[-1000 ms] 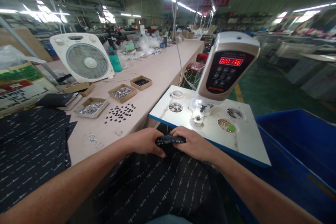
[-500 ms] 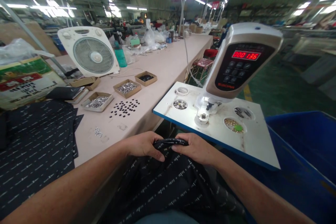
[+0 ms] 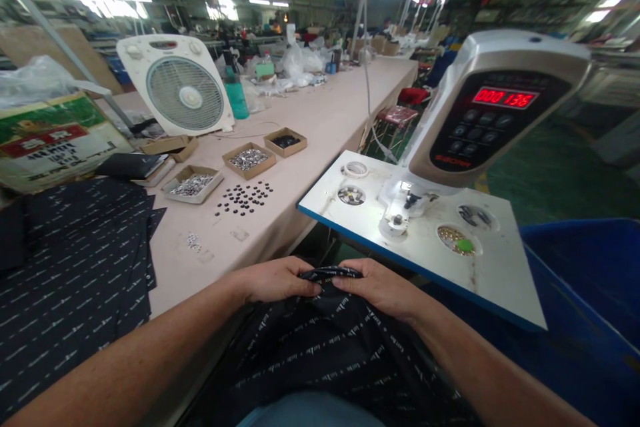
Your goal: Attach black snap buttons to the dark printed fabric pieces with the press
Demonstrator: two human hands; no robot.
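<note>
Dark printed fabric (image 3: 320, 347) hangs over my lap, its upper edge gathered into a fold between my hands. My left hand (image 3: 280, 280) pinches that fold from the left, thumb on the near side. From the right, my right hand (image 3: 377, 283) pinches the same fold, a short gap from the left one. Just beyond them stands a snap-fastening press (image 3: 480, 120) with a lit red counter, mounted on a white board (image 3: 360, 227) with blue edging. Recessed cups in the board hold small metal parts (image 3: 456, 240). The fingertips behind the fold are hidden.
On the table (image 3: 210, 253) are small boxes of snap parts (image 3: 193, 185), loose black caps (image 3: 245, 198), a white fan (image 3: 183, 90) and a teal bottle (image 3: 237, 99). More printed fabric (image 3: 75, 293) lies at the left. A blue bin (image 3: 585, 273) stands at the right.
Both hands keep hold of the fabric; the fold between them looks slightly narrower and flatter. The camera view has shifted a little, so the press appears farther right and larger.
</note>
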